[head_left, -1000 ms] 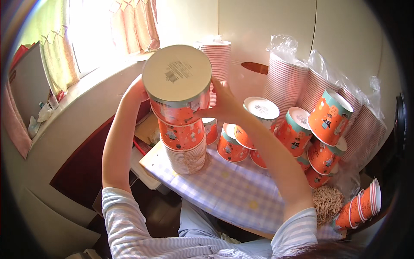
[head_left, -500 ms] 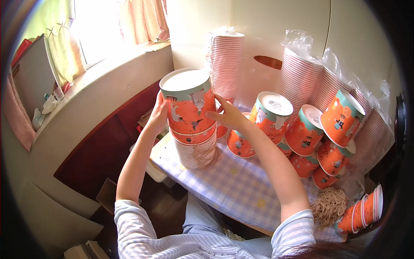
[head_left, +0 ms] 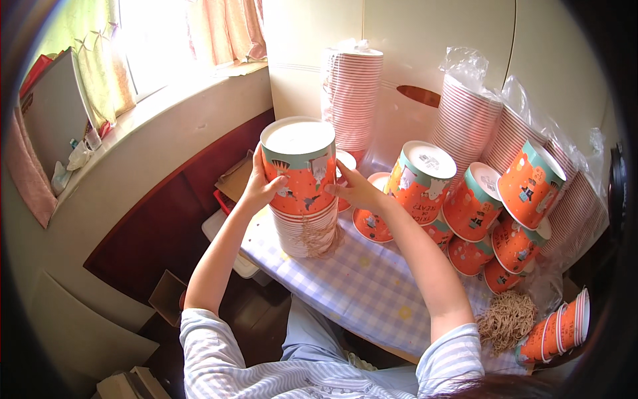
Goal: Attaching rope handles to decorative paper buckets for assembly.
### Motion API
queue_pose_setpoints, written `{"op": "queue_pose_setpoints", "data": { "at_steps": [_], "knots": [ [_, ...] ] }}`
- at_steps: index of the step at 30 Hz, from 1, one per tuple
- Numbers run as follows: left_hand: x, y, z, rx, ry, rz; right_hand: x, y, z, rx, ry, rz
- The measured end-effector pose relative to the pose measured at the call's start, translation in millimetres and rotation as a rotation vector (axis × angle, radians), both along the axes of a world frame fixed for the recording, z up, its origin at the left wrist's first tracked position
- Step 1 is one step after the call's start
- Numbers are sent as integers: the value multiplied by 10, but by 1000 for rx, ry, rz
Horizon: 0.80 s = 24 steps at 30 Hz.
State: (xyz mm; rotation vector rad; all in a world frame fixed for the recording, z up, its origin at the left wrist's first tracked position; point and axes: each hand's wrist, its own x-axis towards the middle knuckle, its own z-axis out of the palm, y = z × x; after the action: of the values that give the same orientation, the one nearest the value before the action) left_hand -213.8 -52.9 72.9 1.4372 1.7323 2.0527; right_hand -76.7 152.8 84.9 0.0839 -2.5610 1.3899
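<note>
My left hand is closed on the left side of an orange and teal paper bucket, its thumb across the front. My right hand grips the same bucket from the right. Its pale round base faces up. The bucket sits upside down over a stack of nested paper buckets, of which mostly the pale rims show. Tan strings hang or lie along that stack's lower right side. The stack stands on a checked tablecloth.
Upturned orange buckets are piled to the right. Tall, plastic-wrapped stacks of buckets stand behind them, another wrapped stack at the back. A tangle of tan strings and a tipped nested stack lie near right.
Both hands have brought the bucket down and slightly right, and fewer of its neighbour's orange walls show beneath it. My left thumb now lies across the front. The view has shifted slightly.
</note>
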Motion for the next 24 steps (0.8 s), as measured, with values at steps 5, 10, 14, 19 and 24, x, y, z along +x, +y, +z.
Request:
{"op": "queue_pose_setpoints", "data": {
  "at_steps": [5, 10, 14, 19, 24],
  "knots": [
    [-15, 22, -43, 23, -18, -4, -30, 2, -139, -22, 24, -21],
    [-38, -3, 24, 29, -64, -41, -28, -52, -175, 65, 76, -114],
    [-50, 1, -6, 19, -85, -43, -9, -69, -160, 16, 5, -125],
    [-1, -10, -58, 54, -51, 3, 6, -182, -278, -78, 134, -126],
    [-84, 28, -135, 96, 10, 8, 85, -212, -365, -124, 253, -101]
  ]
}}
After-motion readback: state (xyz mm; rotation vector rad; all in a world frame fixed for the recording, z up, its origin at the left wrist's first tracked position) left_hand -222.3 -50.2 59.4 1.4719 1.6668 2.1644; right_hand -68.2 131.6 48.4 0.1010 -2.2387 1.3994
